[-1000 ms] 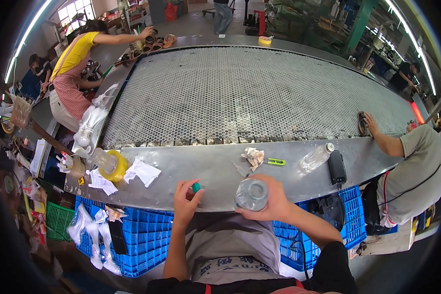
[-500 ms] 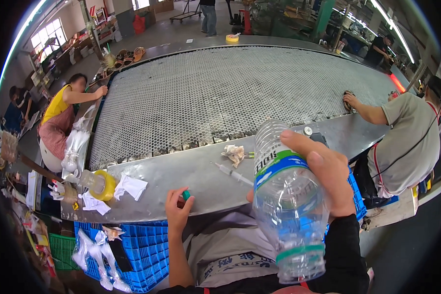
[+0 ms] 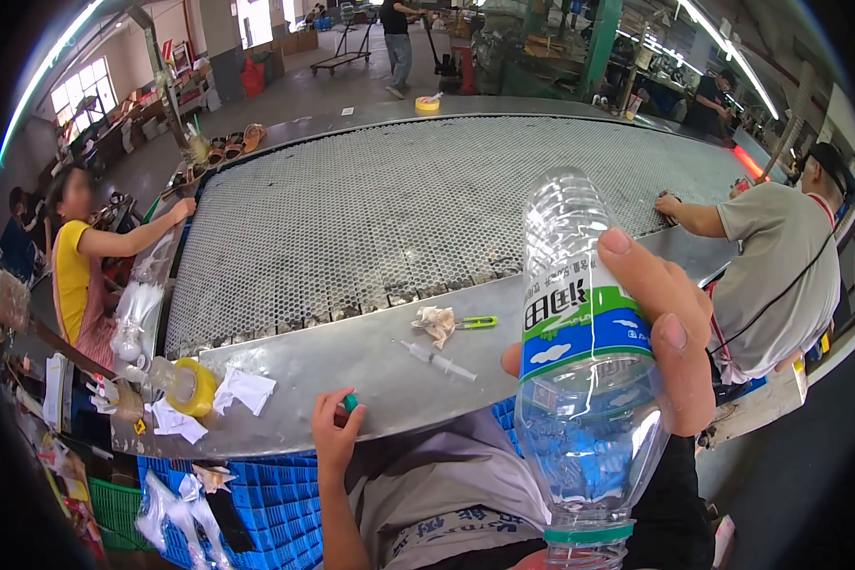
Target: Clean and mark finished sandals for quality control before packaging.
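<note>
1. Right now your right hand (image 3: 670,342) is wrapped around a clear plastic bottle (image 3: 579,370), thumb on the near side and fingers (image 3: 627,266) curled over the far side of its blue and green label.
2. You hold the bottle upside down and close to the camera: its base points up and away from you, and its neck with a green ring points down toward your body, below the hand.
3. Your left hand (image 3: 334,432) rests at the near edge of the metal surface (image 3: 351,356), its fingertips pinching a small green cap (image 3: 350,403).
4. Beyond that hand and to its right, a syringe (image 3: 437,361) lies flat on the surface, well apart from the fingers.
5. Farther out, a crumpled rag (image 3: 436,323) lies touching a green-handled tool (image 3: 478,323).
6. To the left of your left hand sit a roll of yellow tape (image 3: 197,388) and white scraps of paper (image 3: 244,389).
7. Past the bare strip, the surface turns into a wide perforated mesh (image 3: 399,209).
8. Below the left hand, blue crates (image 3: 256,494) stand under the surface's edge.
9. Other people work at the far left and far right of the mesh; the one on the right (image 3: 779,266) presses a hand on it.
</note>
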`<state>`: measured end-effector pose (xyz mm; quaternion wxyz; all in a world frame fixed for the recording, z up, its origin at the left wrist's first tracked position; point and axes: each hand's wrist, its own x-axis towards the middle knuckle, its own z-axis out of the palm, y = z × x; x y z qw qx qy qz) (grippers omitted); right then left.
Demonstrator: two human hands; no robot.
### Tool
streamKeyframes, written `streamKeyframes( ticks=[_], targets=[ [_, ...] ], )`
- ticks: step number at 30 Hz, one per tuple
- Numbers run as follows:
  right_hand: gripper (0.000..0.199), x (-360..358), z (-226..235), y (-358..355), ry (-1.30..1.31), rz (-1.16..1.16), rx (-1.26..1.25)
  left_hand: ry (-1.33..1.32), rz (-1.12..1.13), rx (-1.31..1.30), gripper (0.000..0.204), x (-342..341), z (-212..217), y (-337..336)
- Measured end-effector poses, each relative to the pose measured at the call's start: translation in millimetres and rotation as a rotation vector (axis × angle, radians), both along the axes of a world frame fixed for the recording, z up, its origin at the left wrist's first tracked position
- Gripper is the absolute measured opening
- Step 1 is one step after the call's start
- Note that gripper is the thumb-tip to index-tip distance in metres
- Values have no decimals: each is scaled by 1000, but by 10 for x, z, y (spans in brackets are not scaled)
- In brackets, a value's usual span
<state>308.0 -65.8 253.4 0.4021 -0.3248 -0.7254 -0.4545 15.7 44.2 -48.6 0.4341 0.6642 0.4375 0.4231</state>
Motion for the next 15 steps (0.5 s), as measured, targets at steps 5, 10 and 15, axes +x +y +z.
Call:
streamKeyframes(
  ticks=[5, 10, 15],
  targets=[
    [57, 53, 124, -114, -17, -29, -7, 29, 10, 28, 31, 15, 36, -15],
    [52, 65, 232, -190, -2, -59, -31, 32, -4, 35, 31, 44, 53, -13],
    [46, 79, 284, -223, 28, -94, -55, 29, -10, 30, 30, 92, 85, -24]
  ],
)
